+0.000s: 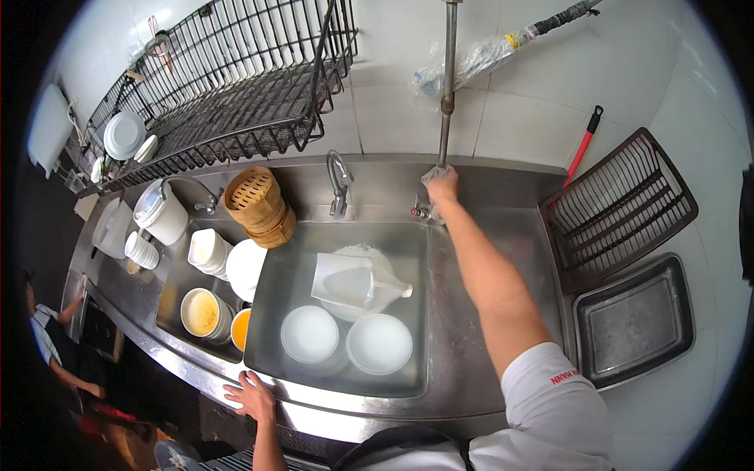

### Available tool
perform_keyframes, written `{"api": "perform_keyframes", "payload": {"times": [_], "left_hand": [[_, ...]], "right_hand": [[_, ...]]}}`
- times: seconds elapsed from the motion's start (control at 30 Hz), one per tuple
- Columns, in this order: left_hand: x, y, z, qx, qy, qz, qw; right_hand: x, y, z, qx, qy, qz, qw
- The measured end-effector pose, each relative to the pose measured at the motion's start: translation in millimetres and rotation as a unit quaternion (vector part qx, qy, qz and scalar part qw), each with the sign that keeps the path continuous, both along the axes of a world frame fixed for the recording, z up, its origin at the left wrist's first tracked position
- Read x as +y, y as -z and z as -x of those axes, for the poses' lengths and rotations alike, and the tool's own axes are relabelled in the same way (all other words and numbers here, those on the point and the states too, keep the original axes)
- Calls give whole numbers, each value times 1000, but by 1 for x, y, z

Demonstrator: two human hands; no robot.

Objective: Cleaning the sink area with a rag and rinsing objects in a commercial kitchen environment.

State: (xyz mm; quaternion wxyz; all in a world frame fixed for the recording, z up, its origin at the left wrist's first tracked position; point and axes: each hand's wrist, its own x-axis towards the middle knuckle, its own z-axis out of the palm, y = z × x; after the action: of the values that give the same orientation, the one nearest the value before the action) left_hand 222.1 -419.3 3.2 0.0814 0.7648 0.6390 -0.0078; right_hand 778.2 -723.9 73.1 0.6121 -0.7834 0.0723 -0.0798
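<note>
My left hand [254, 398] rests with spread fingers on the front rim of the steel counter [330, 412]. My right arm reaches forward, and my right hand [442, 185] is closed round the lower end of a vertical metal pipe [446, 132], with a crumpled clear plastic piece there, beside a red-marked valve [419, 212]. Between my hands lies a sink basin full of cloudy water [271, 306]. In it are a translucent plastic jug [349, 281] lying on its side and two round white bowls [310, 334], [379, 344]. A curved faucet [337, 194] stands behind the basin.
Left are a second basin with stacked white bowls [200, 312], bamboo steamers [259, 206] and a white bucket [165, 215]. A black wire rack [235, 118] hangs above. A slotted dark rack [624, 206] and a metal tray [636, 321] stand right. Another person [53, 335] is far left.
</note>
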Motion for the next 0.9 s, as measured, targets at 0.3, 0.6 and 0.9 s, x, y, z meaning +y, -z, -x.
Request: {"api": "perform_keyframes", "payload": {"times": [0.3,0.6,0.9], "left_hand": [[0,2,4,-32,11,-2,999],[1,2,3,-28,-1,7,1000],[4,5,1,-6,-8,9,1000]], "right_hand": [[-7,-98,-27,-280,-40,14,959],[7,85,-3,-140,35,1,990],[-10,109,66,-120,60,61,989]]}}
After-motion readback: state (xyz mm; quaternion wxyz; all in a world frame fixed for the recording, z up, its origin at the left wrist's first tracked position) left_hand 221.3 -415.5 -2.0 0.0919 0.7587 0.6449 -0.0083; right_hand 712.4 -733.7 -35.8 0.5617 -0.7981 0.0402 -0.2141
